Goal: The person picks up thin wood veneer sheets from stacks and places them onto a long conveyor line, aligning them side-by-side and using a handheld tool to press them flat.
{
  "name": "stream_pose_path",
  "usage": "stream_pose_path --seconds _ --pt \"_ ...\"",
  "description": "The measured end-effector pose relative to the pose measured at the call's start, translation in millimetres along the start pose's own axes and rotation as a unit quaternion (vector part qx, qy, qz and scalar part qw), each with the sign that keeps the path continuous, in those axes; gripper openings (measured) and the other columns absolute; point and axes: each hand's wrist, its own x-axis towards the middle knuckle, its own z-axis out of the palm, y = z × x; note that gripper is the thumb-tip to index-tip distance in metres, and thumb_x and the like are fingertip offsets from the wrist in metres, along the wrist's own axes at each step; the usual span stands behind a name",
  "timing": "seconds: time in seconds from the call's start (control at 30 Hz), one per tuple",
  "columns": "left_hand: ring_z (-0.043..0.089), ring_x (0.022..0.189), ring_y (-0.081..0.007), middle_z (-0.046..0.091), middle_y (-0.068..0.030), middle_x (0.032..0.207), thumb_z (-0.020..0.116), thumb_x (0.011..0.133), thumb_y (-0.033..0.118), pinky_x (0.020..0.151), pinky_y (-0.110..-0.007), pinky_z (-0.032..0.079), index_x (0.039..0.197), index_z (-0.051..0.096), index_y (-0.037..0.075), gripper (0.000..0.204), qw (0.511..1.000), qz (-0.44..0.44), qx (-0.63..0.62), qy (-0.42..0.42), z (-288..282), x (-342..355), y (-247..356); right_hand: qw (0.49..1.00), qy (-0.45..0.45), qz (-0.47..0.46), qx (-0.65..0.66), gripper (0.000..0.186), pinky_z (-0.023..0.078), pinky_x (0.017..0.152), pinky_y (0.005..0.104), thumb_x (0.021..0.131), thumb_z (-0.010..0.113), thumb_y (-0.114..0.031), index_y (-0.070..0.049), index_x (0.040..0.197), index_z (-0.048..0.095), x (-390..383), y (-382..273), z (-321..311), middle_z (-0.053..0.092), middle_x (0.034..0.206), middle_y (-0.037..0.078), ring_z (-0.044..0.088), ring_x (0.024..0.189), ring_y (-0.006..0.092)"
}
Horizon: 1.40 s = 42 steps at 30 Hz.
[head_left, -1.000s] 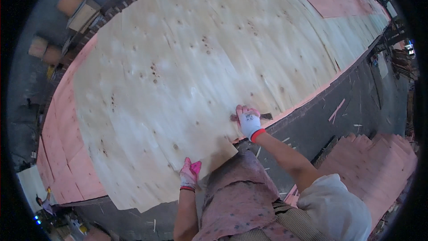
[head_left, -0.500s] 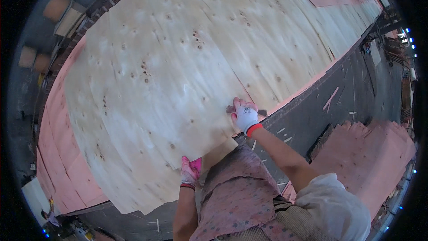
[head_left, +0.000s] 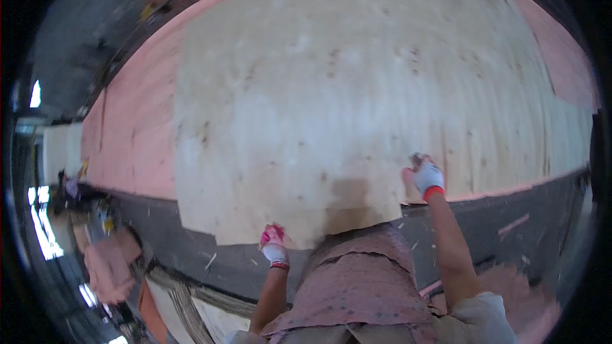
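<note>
A large pale veneer sheet [head_left: 287, 121], with small knots and dark holes, lies over pink sheets. My left hand [head_left: 275, 245], in a white glove with pink-stained fingers, is closed at the sheet's near edge, left of my body. Toward the right, near the sheet's right side, is my right hand [head_left: 426, 177] in a white glove with a red cuff. Its fingers are closed around a dark flat tool, mostly hidden by the hand; only a small dark bit shows at the fingertips. Motion blurs both hands slightly.
Pink sheets [head_left: 143, 108] show at the left, and another pink sheet [head_left: 558, 44] at the far right. Scraps lie on the dark floor [head_left: 185, 223]. Stacked boards [head_left: 185, 306] stand at lower left, a pink pile [head_left: 519, 299] at lower right. Another person [head_left: 69, 183] is far left.
The view has turned, so the veneer now lies straight across. My hands are farther apart, with the right one farther right. More of the floor and stacks at lower left shows.
</note>
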Motion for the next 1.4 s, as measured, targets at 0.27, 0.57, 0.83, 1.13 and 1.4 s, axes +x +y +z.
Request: stream_pose_path --seconds 0.27,0.57,0.83,1.13,1.4 --pt "0.044 0.118 -0.0206 0.049 -0.0061 0.132 0.061 0.088 0.043 0.104 -0.041 0.034 0.134 0.044 0.005 0.062 0.963 -0.142 -0.201 0.106 -107.0 85.4 -22.7 0.981 0.001 0.014 -0.192 0.065 0.05 0.085 0.0442 0.068 0.069 -0.042 0.003 0.11 0.05 -2.9 -46.3 12.3 0.065 0.101 0.022 0.064 0.094 0.0377" --pt "0.062 0.073 -0.0208 0.066 -0.0051 0.088 0.068 0.085 0.039 0.063 -0.036 0.052 0.1 0.065 0.009 0.034 0.962 0.051 -0.229 0.141 -185.2 102.3 13.9 0.979 -0.021 0.019 -0.202 0.065 0.048 0.088 0.044 0.068 0.073 -0.048 0.0 0.107 0.055 1.2 -48.3 8.5 0.065 0.104 0.023 0.063 0.098 0.0401" --pt "0.044 0.049 -0.0151 0.051 -0.0019 0.059 0.075 0.081 0.031 0.047 -0.032 0.039 0.077 0.055 0.01 0.029 0.957 0.088 -0.095 0.26 -260.2 192.4 104.1 0.867 0.02 0.219 0.448 0.042 0.042 0.051 0.0312 0.08 0.072 -0.045 -0.012 0.101 0.057 8.0 40.9 -30.1 0.053 0.07 0.0 0.061 0.063 0.0193" --pt "0.059 0.083 -0.0156 0.064 -0.004 0.1 0.056 0.089 0.05 0.07 -0.035 0.051 0.106 0.063 0.009 0.044 0.968 -0.032 -0.236 -0.075 -332.1 242.1 94.0 0.715 0.06 0.208 0.665 0.029 0.047 0.054 0.0371 0.087 0.064 -0.038 -0.01 0.093 0.058 -268.0 10.8 145.1 0.061 0.076 0.009 0.059 0.061 0.0247" --pt "0.064 0.093 -0.0179 0.064 -0.0062 0.107 0.049 0.093 0.047 0.078 -0.031 0.055 0.121 0.055 0.007 0.049 0.985 0.064 0.097 -0.126 -359.9 169.6 174.8 0.992 0.064 0.034 0.102 0.09 0.051 0.067 0.0323 0.074 0.079 -0.041 0.005 0.139 0.036 -282.5 -91.0 277.4 0.062 0.11 0.009 0.06 0.084 0.0171"
